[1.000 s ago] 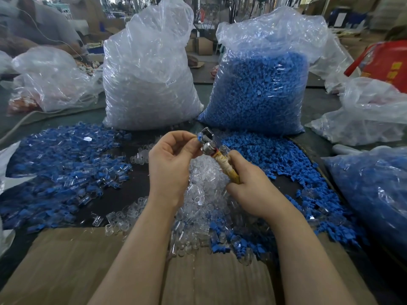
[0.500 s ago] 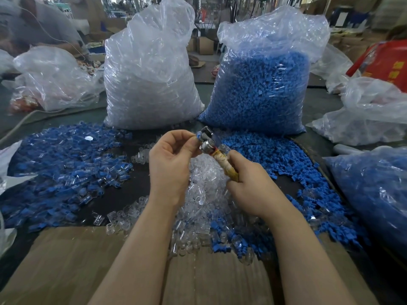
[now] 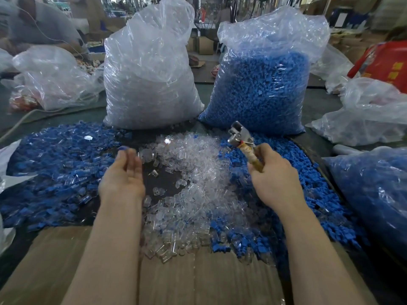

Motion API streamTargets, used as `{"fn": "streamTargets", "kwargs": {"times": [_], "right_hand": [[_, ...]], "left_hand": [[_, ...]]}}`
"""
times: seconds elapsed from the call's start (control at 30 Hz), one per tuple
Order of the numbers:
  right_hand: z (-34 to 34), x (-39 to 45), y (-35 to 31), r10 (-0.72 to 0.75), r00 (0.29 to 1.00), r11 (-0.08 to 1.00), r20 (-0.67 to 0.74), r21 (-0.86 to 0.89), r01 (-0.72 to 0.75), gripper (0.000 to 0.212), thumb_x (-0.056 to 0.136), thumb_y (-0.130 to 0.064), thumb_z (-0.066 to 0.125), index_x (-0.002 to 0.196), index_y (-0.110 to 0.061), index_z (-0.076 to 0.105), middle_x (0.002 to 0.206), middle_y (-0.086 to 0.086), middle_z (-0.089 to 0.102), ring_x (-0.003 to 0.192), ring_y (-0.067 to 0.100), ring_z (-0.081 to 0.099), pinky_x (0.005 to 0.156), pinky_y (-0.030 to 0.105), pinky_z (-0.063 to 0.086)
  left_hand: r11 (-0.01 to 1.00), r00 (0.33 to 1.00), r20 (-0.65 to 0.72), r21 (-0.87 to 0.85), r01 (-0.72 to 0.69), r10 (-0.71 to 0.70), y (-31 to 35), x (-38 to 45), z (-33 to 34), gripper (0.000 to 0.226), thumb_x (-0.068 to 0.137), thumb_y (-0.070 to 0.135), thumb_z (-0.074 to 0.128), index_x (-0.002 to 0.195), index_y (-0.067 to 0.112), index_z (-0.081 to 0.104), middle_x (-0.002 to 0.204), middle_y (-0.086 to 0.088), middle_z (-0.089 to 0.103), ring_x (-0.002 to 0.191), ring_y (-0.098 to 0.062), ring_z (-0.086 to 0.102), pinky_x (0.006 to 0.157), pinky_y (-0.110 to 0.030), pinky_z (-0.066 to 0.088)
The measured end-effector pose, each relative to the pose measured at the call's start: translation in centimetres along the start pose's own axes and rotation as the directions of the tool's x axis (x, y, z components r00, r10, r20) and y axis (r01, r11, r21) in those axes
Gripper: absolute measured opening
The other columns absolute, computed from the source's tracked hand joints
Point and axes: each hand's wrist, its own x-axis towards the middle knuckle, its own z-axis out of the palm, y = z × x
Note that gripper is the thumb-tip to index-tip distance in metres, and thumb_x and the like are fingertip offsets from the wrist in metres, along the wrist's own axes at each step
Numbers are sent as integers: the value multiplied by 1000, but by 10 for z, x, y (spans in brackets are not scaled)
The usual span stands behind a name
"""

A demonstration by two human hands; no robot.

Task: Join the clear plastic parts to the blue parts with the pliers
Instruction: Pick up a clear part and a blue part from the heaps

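Both hands have parted: the left hand [image 3: 122, 172] now hangs blurred over the joined pile [image 3: 55, 164], fingers loose, seemingly empty. Right hand [image 3: 274, 179] grips the pliers [image 3: 244, 144], head up, above clear parts [image 3: 198, 172] and blue parts [image 3: 308, 194] on the bench

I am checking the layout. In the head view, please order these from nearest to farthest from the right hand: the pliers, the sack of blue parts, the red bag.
From the right hand:
1. pliers, held in that hand, head pointing up and away.
2. sack of blue parts, standing behind the hand.
3. red bag, far off at the right edge.
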Motion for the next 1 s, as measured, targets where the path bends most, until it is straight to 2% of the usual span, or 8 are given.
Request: {"fn": "streamTargets", "kwargs": {"times": [0.23,0.4,0.47,0.57,0.63,0.73,0.83,1.0], "right_hand": [[-1,0,13,294,940,952,-171,-40,-305,5,97,-29,52,96,-24,51,69,-3,52,58,16,45,47,28,27],[-2,2,17,387,909,910,-153,-99,-404,15,94,-28,57,87,-14,55,68,1,48,56,17,41,47,27,24],[-1,1,17,415,903,890,-111,-157,-428,18,92,-30,60,86,-14,54,67,2,48,54,18,41,46,26,23],[1,-2,17,446,892,863,-71,-228,-450,20,91,-28,62,83,-15,49,66,3,46,54,19,40,45,26,23],[1,-2,18,458,887,851,-61,-257,-457,20,91,-25,63,84,-14,47,67,3,45,54,19,40,45,27,23],[1,-3,19,463,886,837,-32,-313,-449,18,90,-22,63,84,-14,48,67,4,45,54,19,40,45,27,24],[2,-3,19,451,893,841,-7,-331,-428,16,90,-22,62,82,-15,49,69,4,47,55,19,42,45,27,25],[5,-1,19,406,914,864,27,-337,-374,12,91,-24,60,87,-18,50,71,1,45,56,18,41,45,27,25]], "left_hand": [[913,993,-103,-408,7,-54,28,15,-16,11,98,5,53,101,1,63,82,-8,71,59,-11,70,49,-20,54],[877,996,-86,-480,-34,-8,28,16,-16,16,101,7,49,94,1,63,74,-10,73,70,-16,74,63,-26,61],[930,1000,-22,-367,-14,7,25,16,-14,11,100,8,52,97,4,62,73,-7,73,69,-13,74,61,-22,59],[983,990,141,183,-30,4,17,13,-8,12,95,12,61,105,12,67,76,4,75,65,-2,69,60,-15,54],[824,969,247,548,-147,8,8,8,-2,10,93,13,64,99,17,69,77,6,75,65,-2,67,61,-17,53],[401,912,409,839,-369,-15,-8,1,2,10,90,12,68,95,20,71,88,4,72,78,-9,64,65,-21,46],[31,851,510,859,-511,-122,-19,-3,-1,15,88,12,71,95,26,71,91,9,70,82,-9,65,64,-19,44],[-385,838,529,752,-535,-130,-30,1,-2,24,91,23,67,115,20,70,107,0,71,95,-18,64,88,-33,52]]}}
